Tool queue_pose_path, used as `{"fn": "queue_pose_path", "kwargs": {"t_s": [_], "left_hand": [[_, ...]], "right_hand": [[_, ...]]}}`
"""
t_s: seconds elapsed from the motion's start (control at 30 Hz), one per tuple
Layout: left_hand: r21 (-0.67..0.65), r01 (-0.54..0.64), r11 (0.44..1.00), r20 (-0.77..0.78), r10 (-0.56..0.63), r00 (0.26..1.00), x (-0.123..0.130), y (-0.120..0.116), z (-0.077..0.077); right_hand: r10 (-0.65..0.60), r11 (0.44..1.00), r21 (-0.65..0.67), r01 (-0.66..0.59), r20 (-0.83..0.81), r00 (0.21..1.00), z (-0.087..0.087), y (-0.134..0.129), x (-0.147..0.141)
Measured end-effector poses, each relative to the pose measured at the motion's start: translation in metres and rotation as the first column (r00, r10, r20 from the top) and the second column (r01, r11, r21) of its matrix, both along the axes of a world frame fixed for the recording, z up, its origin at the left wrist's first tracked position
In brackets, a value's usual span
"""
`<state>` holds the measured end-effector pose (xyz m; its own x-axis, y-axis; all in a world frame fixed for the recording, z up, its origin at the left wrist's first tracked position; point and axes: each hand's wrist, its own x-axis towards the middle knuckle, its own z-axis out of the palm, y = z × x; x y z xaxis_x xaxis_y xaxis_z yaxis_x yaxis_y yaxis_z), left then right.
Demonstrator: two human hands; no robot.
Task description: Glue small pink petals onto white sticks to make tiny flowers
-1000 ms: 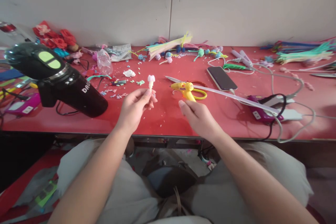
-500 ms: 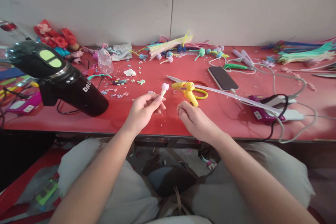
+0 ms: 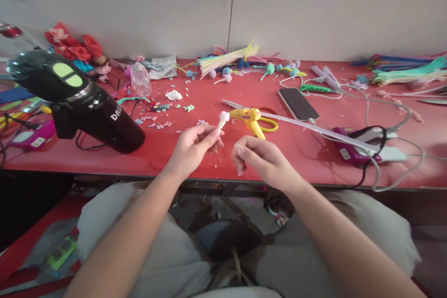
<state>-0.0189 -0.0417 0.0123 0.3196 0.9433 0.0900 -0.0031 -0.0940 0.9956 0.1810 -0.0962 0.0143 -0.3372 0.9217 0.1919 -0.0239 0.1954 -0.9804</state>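
Observation:
My left hand (image 3: 195, 146) pinches a small fuzzy pipe-cleaner piece (image 3: 224, 118) between thumb and fingers. It has a pale pink head and a cream stem, and is held upright. Its head is close to the nozzle of a yellow hot glue gun (image 3: 248, 115), which lies on the table with a long clear glue stick (image 3: 314, 129) out of its back. Just below the glue gun, my right hand (image 3: 260, 160) is closed, fingers curled and thumb against the index finger. Anything between those fingers is too small or hidden to see. Yellow-handled scissors (image 3: 268, 125) lie partly behind the glue gun.
A large black bottle (image 3: 104, 118) leans at the left. Pipe cleaners (image 3: 226, 59) and pompoms lie along the wall. A phone (image 3: 298, 103), cables and a purple power strip (image 3: 349, 146) occupy the right side. Small clippings are scattered over the red table (image 3: 157, 158).
My right hand has turned, so its thumb and drooping fingers now show, and it has shifted slightly left. The pipe-cleaner piece in my left hand has moved slightly right with the shifting view.

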Motion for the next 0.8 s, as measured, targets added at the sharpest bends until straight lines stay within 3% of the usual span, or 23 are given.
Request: {"fn": "queue_pose_path", "kwargs": {"t_s": [0.17,0.33,0.43,0.53,0.63,0.8], "left_hand": [[-0.006,0.013,1.000,0.004,-0.013,1.000,0.001,-0.002,0.001],[-0.005,0.019,1.000,-0.022,-0.019,1.000,0.004,-0.004,0.002],[0.005,0.030,1.000,-0.036,-0.030,0.999,0.004,-0.005,0.003],[0.025,0.042,0.999,-0.039,-0.041,0.998,0.004,-0.005,0.002],[0.070,0.045,0.996,-0.045,-0.042,0.998,0.004,-0.005,0.001],[0.061,0.031,0.998,0.002,-0.031,1.000,0.005,-0.004,-0.001]], "right_hand": [[-0.016,1.000,-0.022,0.016,-0.019,1.000,-0.003,0.000,-0.001],[-0.161,0.985,-0.030,0.169,0.172,0.972,-0.006,0.000,0.000],[-0.199,0.980,0.090,0.178,0.329,0.923,-0.010,0.005,0.004],[-0.263,0.951,0.261,0.164,0.408,0.875,-0.018,0.011,0.010],[-0.321,0.925,0.338,0.171,0.459,0.828,-0.022,0.014,0.014],[-0.269,0.921,0.365,0.135,0.346,0.899,-0.017,0.010,0.013]]}}
